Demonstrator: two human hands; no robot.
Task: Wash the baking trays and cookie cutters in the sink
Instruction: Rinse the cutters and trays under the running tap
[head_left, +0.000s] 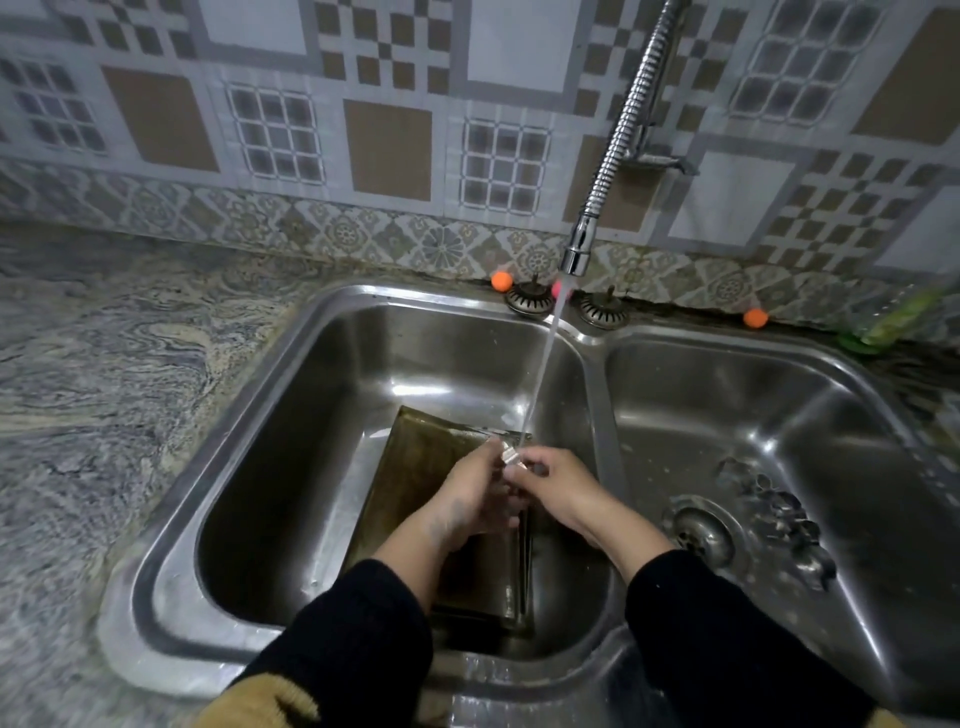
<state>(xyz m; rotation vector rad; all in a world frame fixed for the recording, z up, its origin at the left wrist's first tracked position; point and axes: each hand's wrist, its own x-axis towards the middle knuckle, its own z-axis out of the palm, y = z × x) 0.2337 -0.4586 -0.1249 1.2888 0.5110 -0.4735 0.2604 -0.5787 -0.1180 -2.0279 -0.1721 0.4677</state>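
Note:
A dark, stained baking tray lies tilted in the left basin of the steel double sink. Over the tray, my left hand and my right hand meet under the running water, and both hold a small shiny metal cookie cutter between their fingertips. The stream from the flexible tap lands on the cutter. Several more metal cookie cutters lie in the right basin beside the drain.
A patterned stone counter stretches to the left of the sink. Two strainer plugs and small orange balls sit on the sink's back ledge. A green bottle lies at the far right. Tiled wall behind.

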